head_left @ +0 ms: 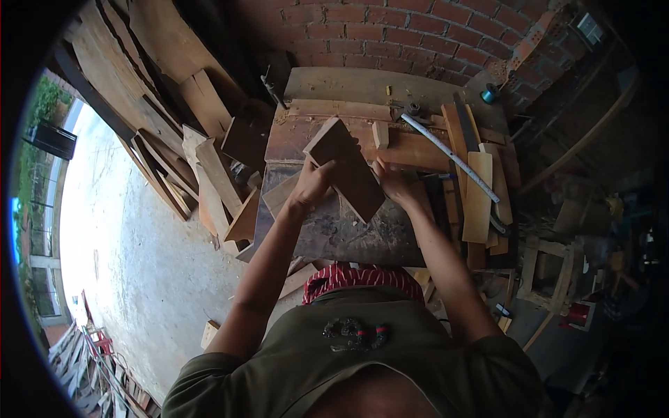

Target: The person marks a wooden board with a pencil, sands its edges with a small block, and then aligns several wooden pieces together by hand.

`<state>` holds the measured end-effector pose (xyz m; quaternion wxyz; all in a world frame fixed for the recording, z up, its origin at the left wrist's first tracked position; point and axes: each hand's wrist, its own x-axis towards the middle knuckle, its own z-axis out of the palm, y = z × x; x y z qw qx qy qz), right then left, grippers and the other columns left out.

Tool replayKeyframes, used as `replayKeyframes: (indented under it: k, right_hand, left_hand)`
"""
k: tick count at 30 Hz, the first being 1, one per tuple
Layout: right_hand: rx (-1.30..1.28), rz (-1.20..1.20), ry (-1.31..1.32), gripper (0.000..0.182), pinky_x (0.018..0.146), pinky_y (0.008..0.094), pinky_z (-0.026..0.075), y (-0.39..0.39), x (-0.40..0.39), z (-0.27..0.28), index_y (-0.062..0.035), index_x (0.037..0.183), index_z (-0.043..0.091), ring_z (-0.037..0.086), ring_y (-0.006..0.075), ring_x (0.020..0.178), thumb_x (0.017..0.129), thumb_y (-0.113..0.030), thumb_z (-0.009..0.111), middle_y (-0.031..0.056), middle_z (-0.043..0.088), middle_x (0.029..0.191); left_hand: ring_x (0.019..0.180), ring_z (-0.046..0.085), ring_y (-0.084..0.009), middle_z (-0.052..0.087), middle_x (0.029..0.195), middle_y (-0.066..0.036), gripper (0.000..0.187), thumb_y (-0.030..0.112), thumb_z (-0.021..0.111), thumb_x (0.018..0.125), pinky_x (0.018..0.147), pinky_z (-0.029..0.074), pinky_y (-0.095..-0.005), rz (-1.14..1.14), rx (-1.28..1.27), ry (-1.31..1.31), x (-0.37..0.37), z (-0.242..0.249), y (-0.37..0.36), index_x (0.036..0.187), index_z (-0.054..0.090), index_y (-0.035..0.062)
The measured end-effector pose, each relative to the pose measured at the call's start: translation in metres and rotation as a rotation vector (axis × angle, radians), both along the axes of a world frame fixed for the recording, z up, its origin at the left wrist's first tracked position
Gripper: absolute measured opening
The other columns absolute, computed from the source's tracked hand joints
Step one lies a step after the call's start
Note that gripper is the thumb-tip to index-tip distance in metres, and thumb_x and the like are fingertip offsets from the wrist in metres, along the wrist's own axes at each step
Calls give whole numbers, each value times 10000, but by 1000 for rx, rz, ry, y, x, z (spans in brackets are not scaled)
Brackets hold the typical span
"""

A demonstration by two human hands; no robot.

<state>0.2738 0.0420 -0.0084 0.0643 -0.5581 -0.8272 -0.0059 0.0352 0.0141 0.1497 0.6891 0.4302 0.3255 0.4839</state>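
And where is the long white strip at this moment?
In the head view, the strip lies slantwise on the right of the workbench, to the right of the right hand, crossing a pale board.

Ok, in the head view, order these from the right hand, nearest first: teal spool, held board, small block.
1. Held board: at the right hand, on its left.
2. Small block: just beyond the hand.
3. Teal spool: farthest, back and right.

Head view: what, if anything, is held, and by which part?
A wooden board: the left hand grips its left edge; the right hand is at its right edge, its grip unclear.
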Motion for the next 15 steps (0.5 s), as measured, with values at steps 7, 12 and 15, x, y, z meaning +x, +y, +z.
replayKeyframes:
  k: [7, 12, 15]
  right_hand:
    - [-548, 41, 967, 595, 989, 409, 445, -44, -19, 159, -24, 1348, 546, 590, 341, 1208, 1033, -506, 394, 190, 642, 1230]
    - [-213, -120, 783, 552, 774, 453, 533, -80, -38, 169, -40, 1252, 609, 678, 414, 933, 979, -513, 530, 242, 698, 947]
    - [-217, -165, 732, 543, 723, 447, 541, -89, -35, 187, -37, 1208, 644, 687, 416, 868, 975, -514, 532, 237, 697, 863]
  left_hand:
    - [1196, 588, -284, 592, 1317, -155, 486, 223, 582, 954, 1052, 462, -417, 28, -277, -470, -2, 3, -7, 1353, 497, -39]
    - [1128, 605, -209, 623, 1232, -92, 432, 261, 591, 986, 993, 488, -367, 358, -112, -346, -22, 16, 5, 1357, 549, 45]
    - [1050, 631, -157, 676, 1133, -76, 399, 251, 640, 969, 934, 504, -318, 271, -6, -22, -37, 19, 14, 1292, 620, 18]
